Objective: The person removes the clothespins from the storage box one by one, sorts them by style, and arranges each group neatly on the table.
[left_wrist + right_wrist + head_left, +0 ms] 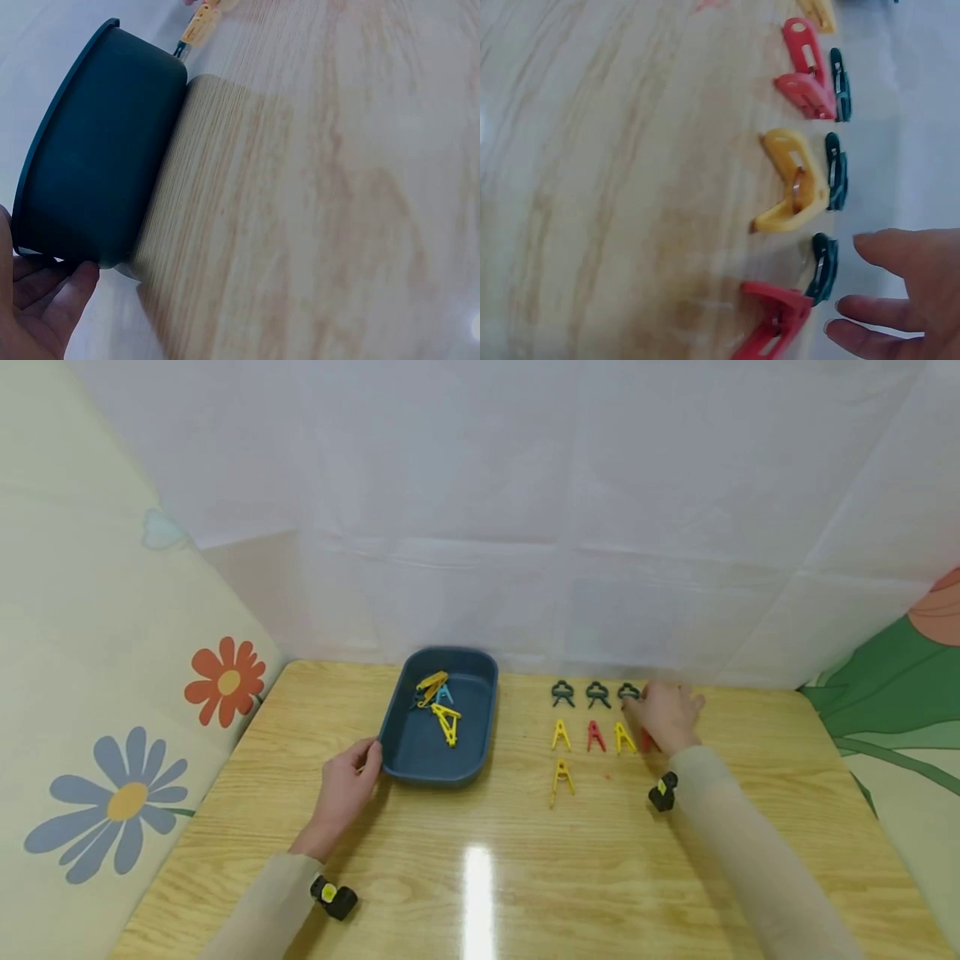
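Dark green clip (823,268) found on desk (420,877), back row, just beside right hand (666,714) — fingers parted, nothing seen held. Blue bin (408,756) gripped at near-left corner by left hand (347,785). Clip judged light, stiff, slightly slippery — best pinched across its middle.

The left hand (347,787) grips the near-left edge of the dark blue tub (437,767), which contains yellow and light blue spring clips (447,724). On the wood-grain table (420,860) to its right, three dark green clips (597,696) form the rear row, with alternating yellow clips (561,737) and red clips (595,737) ahead of them. The right hand (666,717) partly covers the rightmost red clip (650,742).
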Action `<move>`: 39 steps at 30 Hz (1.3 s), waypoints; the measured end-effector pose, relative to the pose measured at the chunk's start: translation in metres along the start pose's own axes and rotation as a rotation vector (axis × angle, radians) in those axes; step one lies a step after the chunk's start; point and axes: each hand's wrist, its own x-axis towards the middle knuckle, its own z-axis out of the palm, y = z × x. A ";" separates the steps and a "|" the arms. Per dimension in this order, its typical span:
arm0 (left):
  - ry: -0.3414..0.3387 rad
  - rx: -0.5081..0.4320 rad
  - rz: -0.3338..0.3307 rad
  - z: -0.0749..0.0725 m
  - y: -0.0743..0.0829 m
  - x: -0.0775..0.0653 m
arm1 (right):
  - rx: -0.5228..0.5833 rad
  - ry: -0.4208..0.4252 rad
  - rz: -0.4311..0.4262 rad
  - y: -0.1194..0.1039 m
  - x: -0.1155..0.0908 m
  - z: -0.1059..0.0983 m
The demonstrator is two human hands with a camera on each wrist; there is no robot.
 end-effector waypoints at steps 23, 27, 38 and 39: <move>-0.005 -0.008 0.025 0.000 -0.002 0.001 | 0.104 0.086 -0.395 -0.089 -0.024 -0.028; -0.010 -0.019 0.017 0.000 -0.001 0.001 | 0.085 0.081 -0.448 -0.112 -0.028 -0.028; -0.015 -0.018 0.019 0.000 -0.002 0.001 | 0.064 0.036 -0.550 -0.167 -0.031 -0.011; -0.015 -0.019 0.019 0.000 -0.003 0.001 | 0.064 0.030 -0.556 -0.172 -0.031 -0.009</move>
